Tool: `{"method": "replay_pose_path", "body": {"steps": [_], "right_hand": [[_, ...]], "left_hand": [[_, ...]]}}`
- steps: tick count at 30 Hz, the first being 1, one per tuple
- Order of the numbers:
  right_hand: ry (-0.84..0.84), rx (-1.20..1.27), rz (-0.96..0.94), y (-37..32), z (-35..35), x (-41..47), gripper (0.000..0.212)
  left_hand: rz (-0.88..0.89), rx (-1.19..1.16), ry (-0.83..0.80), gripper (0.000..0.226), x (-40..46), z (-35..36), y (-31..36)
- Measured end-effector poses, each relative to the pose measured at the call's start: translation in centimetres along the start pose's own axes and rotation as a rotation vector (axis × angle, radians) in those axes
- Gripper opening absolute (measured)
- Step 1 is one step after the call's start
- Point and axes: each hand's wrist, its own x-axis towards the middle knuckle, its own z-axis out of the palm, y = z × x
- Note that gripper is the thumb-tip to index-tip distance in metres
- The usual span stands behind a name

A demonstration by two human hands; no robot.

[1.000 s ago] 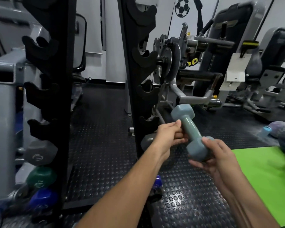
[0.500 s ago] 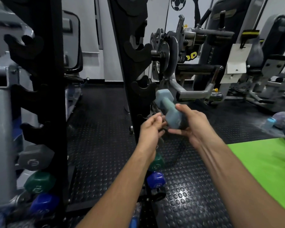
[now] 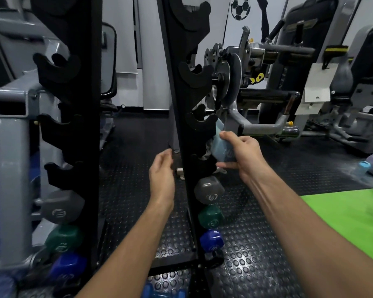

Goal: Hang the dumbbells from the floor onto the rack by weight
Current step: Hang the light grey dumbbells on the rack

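My right hand (image 3: 239,154) grips the near head of a pale blue dumbbell (image 3: 221,147), tilted up against the right post of the black rack (image 3: 182,117). Its far end is partly hidden behind a hook (image 3: 200,122). My left hand (image 3: 162,171) hovers just left of that post, fingers loosely curled and holding nothing. On the lower hooks of the right post hang a grey dumbbell (image 3: 208,190), a green dumbbell (image 3: 210,216) and a dark blue dumbbell (image 3: 211,240). Matching grey, green and blue heads show on the left post (image 3: 80,125).
A blue dumbbell (image 3: 159,292) lies on the studded rubber floor at the bottom edge. A green mat (image 3: 351,222) covers the floor at right. Grey weight machines (image 3: 256,87) stand behind the rack, and a grey frame (image 3: 11,168) at left.
The pale blue dumbbell has moved up and left to the rack's right post. My left hand has let go of it and now sits left of the post.
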Motion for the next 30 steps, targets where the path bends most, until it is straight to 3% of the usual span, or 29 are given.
{"method": "replay_pose_path", "body": {"steps": [3, 7, 13, 16, 21, 23, 30], "right_hand": [[-0.028, -0.033, -0.009, -0.1, 0.7, 0.1, 0.048], [-0.054, -0.086, -0.012, 0.4, 1.5, 0.1, 0.05], [-0.094, -0.277, -0.106, 0.9, 1.3, -0.1, 0.046], [-0.085, -0.401, -0.189, 1.1, 1.4, -0.1, 0.056], [0.024, -0.983, -0.445, 1.7, 2.7, -1.1, 0.083], [0.062, -0.993, -0.459, 2.9, 3.6, -2.1, 0.091], [0.131, -0.903, -0.457, 4.2, 3.9, -2.8, 0.083]], "left_hand": [[-0.103, -0.002, -0.163, 0.051, 1.0, 0.4, 1.0], [-0.132, -0.04, -0.353, 0.057, 1.5, 1.2, 1.9], [-0.17, -0.039, -0.4, 0.061, 2.4, 0.9, 1.1], [-0.172, -0.044, -0.42, 0.061, 2.3, 0.9, 1.2], [-0.174, -0.044, -0.411, 0.06, 2.2, 1.0, 1.2], [-0.176, -0.039, -0.414, 0.06, 2.2, 0.8, 1.2], [-0.182, 0.009, -0.434, 0.057, 2.5, -0.1, 1.6]]}}
